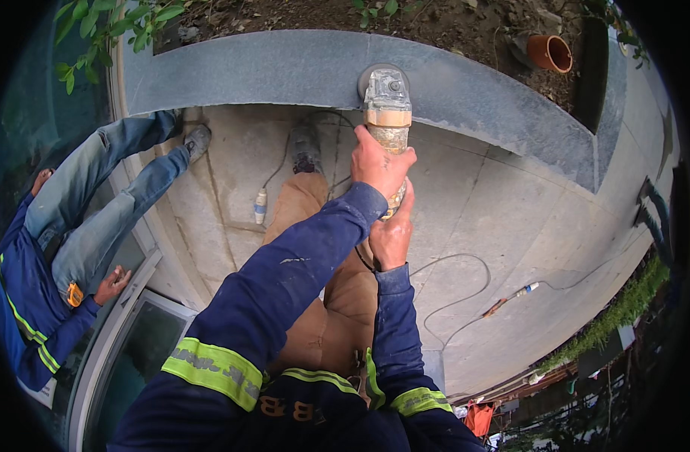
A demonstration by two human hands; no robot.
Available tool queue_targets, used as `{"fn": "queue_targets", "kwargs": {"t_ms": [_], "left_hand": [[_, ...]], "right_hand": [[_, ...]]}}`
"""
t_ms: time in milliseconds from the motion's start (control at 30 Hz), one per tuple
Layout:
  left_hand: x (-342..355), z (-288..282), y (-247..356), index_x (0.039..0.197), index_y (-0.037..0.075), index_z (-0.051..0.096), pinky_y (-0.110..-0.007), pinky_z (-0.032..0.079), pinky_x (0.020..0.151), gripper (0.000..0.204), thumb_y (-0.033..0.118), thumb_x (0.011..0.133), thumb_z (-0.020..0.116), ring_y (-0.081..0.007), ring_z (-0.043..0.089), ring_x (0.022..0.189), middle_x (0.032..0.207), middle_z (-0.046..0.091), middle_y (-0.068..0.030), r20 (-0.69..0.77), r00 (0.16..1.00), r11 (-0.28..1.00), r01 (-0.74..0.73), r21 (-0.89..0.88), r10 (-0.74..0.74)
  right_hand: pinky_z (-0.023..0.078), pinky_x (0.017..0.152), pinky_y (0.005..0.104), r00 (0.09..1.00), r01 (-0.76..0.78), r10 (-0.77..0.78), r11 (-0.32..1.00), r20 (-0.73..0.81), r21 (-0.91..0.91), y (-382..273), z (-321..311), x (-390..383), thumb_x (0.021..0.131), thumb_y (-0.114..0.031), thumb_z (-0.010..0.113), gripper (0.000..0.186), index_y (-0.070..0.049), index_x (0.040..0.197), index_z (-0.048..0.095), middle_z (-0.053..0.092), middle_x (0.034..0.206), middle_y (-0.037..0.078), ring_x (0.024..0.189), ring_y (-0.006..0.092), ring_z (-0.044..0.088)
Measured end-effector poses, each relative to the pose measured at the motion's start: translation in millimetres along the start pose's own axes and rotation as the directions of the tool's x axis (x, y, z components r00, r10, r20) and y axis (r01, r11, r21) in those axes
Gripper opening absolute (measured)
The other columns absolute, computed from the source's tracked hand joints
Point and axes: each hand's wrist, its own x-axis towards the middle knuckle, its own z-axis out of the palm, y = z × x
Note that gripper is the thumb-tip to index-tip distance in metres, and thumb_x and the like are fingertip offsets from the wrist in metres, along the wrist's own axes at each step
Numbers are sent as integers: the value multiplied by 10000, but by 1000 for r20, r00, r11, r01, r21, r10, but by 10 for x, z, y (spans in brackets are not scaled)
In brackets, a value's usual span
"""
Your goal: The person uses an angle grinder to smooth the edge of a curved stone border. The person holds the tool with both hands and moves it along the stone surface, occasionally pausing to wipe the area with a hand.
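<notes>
Both my hands are on an angle grinder [388, 94] with a worn, dusty body and an orange-tan band behind its head. My left hand [381, 164] wraps round the middle of the body. Behind it, my right hand [392, 235] is closed round the rear end, one finger stretched along the casing. The grinder's round disc [368, 81] lies against the top of a grey stone ledge [277, 74]; most of the disc is hidden under the head. Whether it spins cannot be seen.
A co-worker in jeans [108, 203] sits at the left beside a metal-framed glass pane [153, 331]. Cables with a plug connector [260, 205] and a joined connector [522, 291] lie on the paving. A terracotta pot [549, 53] lies tipped in the soil bed [465, 30] behind the ledge.
</notes>
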Motion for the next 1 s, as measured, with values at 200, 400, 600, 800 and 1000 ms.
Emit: {"fn": "queue_targets", "kwargs": {"t_ms": [200, 400, 600, 800, 1000], "left_hand": [[-117, -34, -70, 1144, -60, 410, -491, 517, 865, 661, 247, 709, 801, -453, 658, 981, 1048, 648, -299, 29, 1000, 1000, 1, 24, -2], [-1, 21, -58, 1135, -54, 411, -492, 518, 858, 659, 249, 703, 806, -456, 658, 972, 1043, 647, -294, 23, 998, 999, -53, -12, 53], [19, -21, -100, 1146, -42, 448, -462, 533, 865, 664, 260, 694, 829, -428, 684, 963, 1022, 683, -268, -24, 999, 999, -27, 45, 28], [-90, 0, -106, 1138, -54, 410, -504, 509, 863, 663, 253, 704, 806, -456, 650, 980, 1054, 641, -298, 62, 998, 999, -29, 13, 28], [34, -4, -65, 1149, -54, 410, -501, 506, 868, 667, 251, 705, 803, -457, 652, 977, 1051, 644, -292, 33, 998, 998, -56, 1, 56]], "right_hand": [[539, 769, 475, 999, 32, -32, 999, -16, 11, 133, 30, -129, 798, -75, 718, 858, -79, 1518, 250, 691, 1009, 294, 937, 466, 687], [542, 786, 463, 998, -5, 7, 999, -54, 37, 87, 107, -24, 821, -99, 726, 832, -77, 1515, 265, 696, 1011, 283, 954, 447, 694], [543, 803, 450, 997, 62, -60, 996, -41, 59, 110, 151, -5, 824, -85, 720, 814, -74, 1508, 279, 694, 1035, 280, 981, 436, 694], [536, 798, 457, 996, -12, 17, 998, -87, 59, 138, 149, -139, 817, -37, 678, 800, -72, 1509, 277, 689, 1028, 291, 984, 441, 691], [531, 807, 471, 998, 6, 0, 996, -61, 91, 40, 162, -15, 803, -6, 646, 806, -73, 1514, 272, 680, 1032, 308, 992, 473, 674]]}}
